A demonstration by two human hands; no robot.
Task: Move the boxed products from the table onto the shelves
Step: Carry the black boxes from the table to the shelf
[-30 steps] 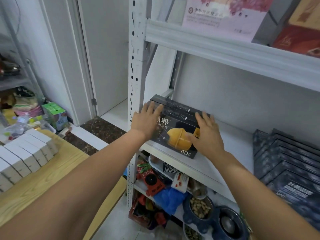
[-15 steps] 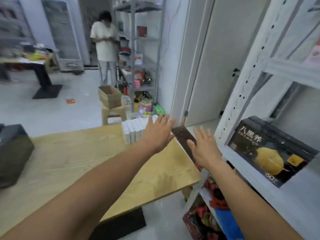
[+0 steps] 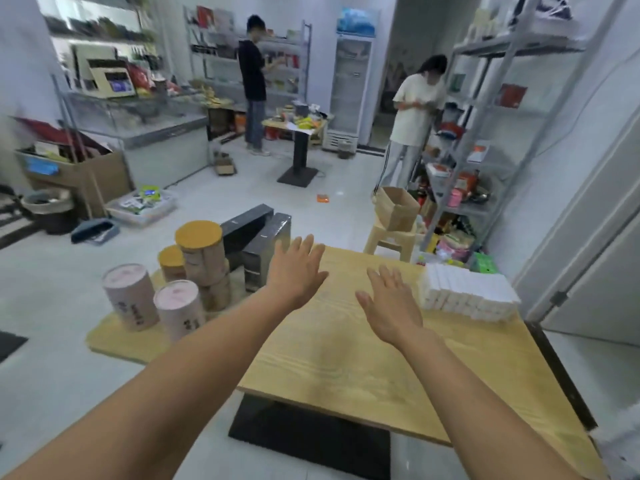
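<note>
Left hand (image 3: 296, 271) and right hand (image 3: 389, 304) both empty, fingers spread, over light wooden table (image 3: 346, 358); black rectangular boxes (image 3: 265, 242) at far-left edge, white small-box row (image 3: 467, 292) far right.

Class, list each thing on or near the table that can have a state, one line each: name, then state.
Left hand: open, empty, above the table.
Right hand: open, empty.
Black boxes: closed, side by side.
White boxes: closed, packed in a row.
Orange-lidded tubs: lidded, stacked.
Pink-lidded tubs: lidded, upright.
Cardboard box: open, on a stool.
</note>
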